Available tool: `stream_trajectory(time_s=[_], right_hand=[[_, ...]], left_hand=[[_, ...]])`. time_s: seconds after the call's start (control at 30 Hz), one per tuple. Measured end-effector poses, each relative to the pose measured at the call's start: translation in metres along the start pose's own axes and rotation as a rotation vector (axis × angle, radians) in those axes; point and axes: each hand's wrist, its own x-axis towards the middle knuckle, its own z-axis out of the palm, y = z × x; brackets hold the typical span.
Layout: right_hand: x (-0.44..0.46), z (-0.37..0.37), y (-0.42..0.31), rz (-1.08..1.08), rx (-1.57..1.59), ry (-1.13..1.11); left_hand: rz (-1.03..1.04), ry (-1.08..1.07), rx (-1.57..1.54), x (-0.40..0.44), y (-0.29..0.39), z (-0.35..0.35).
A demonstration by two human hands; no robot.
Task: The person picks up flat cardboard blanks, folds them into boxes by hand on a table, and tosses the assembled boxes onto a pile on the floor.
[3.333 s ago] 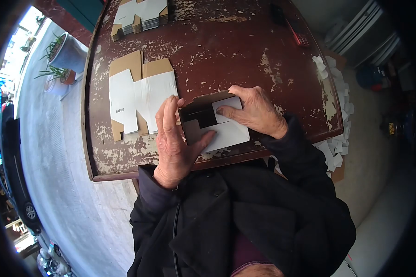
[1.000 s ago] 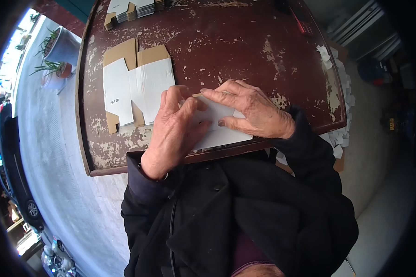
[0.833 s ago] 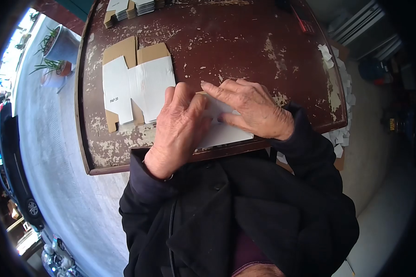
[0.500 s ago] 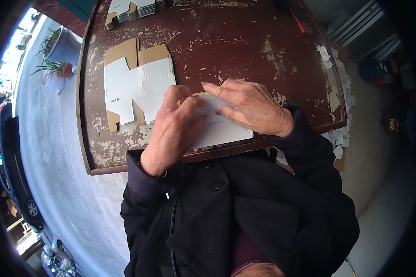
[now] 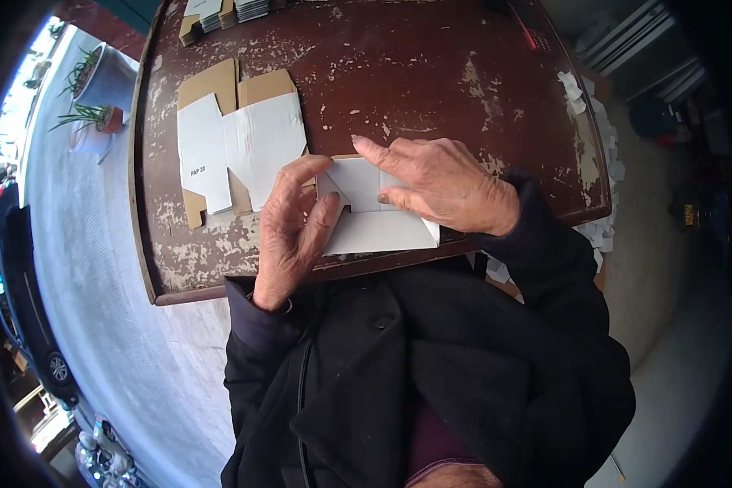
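A partly folded white cardboard carton (image 5: 382, 232) lies at the table's near edge, its creased panels facing up. My left hand (image 5: 293, 224) grips its left side, thumb on a slanted flap and index finger at the far left corner. My right hand (image 5: 443, 187) holds the right side, the thumb pressing on the inner panel and the index finger stretched over the far edge. The right hand's other fingers are curled and partly hidden. To the left lie flat carton blanks (image 5: 264, 146), white with brown flaps, one printed "PAP 20".
The worn dark red table (image 5: 382, 81) has peeling paint and a raised rim. More stacked blanks (image 5: 211, 18) sit at the far left, and a red object (image 5: 535, 37) at the far right. White paper scraps (image 5: 598, 236) pile beyond the right edge. Potted plants (image 5: 106, 119) stand left.
My left hand has shifted left and opened out from over the carton to its left side, uncovering the slanted flap and inner panel. My right hand stays nearly in place.
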Motion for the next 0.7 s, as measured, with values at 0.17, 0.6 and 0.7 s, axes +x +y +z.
stream_trajectory(time_s=[0.17, 0.6, 0.7], right_hand=[[0.001, -0.019, -0.018, 0.201, -0.015, -0.167], [-0.016, 0.029, 0.004, 0.169, 0.610, 0.057], [-0.017, 0.030, 0.004, 0.178, 0.700, 0.021]], left_hand=[[-0.017, 0.148, 0.061, -0.007, 0.002, -0.002], [-0.011, 0.012, 0.137, -0.010, -0.021, 0.014], [0.004, -0.003, 0.172, -0.010, -0.021, 0.016]])
